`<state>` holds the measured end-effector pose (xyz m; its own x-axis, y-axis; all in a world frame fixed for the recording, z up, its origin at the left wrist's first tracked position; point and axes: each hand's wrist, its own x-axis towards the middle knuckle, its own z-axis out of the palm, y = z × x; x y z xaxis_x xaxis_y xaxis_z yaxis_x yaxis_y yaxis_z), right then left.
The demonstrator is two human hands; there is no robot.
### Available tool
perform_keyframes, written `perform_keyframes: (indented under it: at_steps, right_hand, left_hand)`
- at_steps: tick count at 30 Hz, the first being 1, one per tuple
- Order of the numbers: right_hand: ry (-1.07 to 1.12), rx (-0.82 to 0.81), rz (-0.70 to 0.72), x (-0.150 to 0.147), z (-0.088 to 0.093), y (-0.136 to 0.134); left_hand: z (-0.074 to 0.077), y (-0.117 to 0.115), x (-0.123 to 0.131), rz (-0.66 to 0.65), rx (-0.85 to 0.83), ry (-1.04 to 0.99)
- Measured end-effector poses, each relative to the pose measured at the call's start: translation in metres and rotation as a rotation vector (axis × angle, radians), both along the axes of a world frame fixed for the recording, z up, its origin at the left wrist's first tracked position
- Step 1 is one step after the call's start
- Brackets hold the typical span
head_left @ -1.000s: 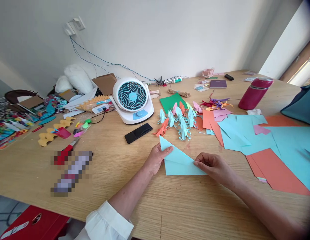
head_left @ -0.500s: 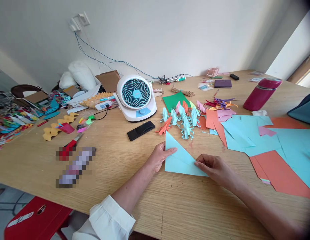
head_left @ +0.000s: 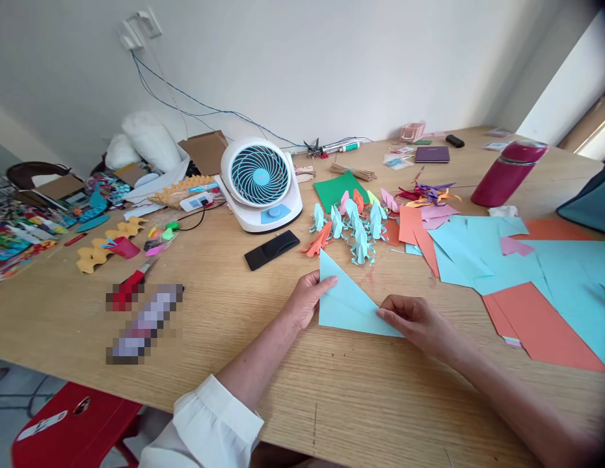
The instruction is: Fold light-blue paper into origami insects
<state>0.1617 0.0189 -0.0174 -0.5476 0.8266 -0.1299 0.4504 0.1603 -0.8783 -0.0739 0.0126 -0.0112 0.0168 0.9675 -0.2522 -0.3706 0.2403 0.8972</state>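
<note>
A light blue sheet of paper (head_left: 345, 304), folded into a triangle with a faint crease across it, is held up just above the table. My left hand (head_left: 309, 296) grips its upright left edge, thumb in front and fingers behind. At the slanted edge near the right corner, my right hand (head_left: 412, 318) pinches the paper between thumb and fingers. Just beyond it stand several folded paper figures (head_left: 360, 244), mostly light blue, with an orange one (head_left: 318, 239) at their left. The right corner of the sheet is partly hidden by my right hand.
A white fan (head_left: 261, 182) and a black phone-like slab (head_left: 272, 249) stand beyond my left hand. Red-handled scissors (head_left: 129, 289) lie at the left. Loose blue paper (head_left: 510, 270) and orange sheets (head_left: 551, 325) spread at the right, before a magenta bottle (head_left: 510, 174).
The view has shifted slightly, so everything sits a little higher and to the left. Both hands keep the same hold on the folded paper.
</note>
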Motion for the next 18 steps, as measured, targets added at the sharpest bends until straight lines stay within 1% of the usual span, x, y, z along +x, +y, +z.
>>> perform_keyframes:
  at_steps: [10, 18]
  right_hand:
    - [0.114, -0.043, -0.102, 0.007, -0.006, 0.006]
    - [0.169, 0.048, -0.224, 0.009, 0.006, 0.004]
  left_hand:
    - [-0.003, 0.002, -0.006, -0.094, 0.008, 0.004]
    - [-0.003, 0.005, -0.011, -0.215, 0.016, 0.003]
